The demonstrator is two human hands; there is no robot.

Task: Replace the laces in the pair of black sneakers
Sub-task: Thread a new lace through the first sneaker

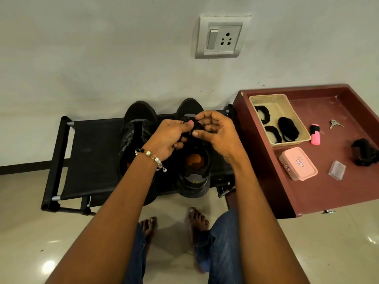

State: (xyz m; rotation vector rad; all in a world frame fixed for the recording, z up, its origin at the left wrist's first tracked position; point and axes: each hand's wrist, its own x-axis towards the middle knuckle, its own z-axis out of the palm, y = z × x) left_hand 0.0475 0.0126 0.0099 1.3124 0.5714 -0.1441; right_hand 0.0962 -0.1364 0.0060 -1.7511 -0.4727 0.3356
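both hands (170, 136) (217, 130) pinch a bundled black lace (194, 125) (soft, coiled).

The left hand (171, 136) and right hand (215, 130) cover the front of the right sneaker (194, 167), so its eyelets cannot be seen. What the fingers pinch is a dark bundle (194, 125), black against black; whether it is threaded cannot be told. The left forearm hides the heel of the left sneaker (136, 128). At the table's (287, 191) right edge, the picture cuts off a black object (364, 152). The label on the pink box (298, 163) is too small to read.
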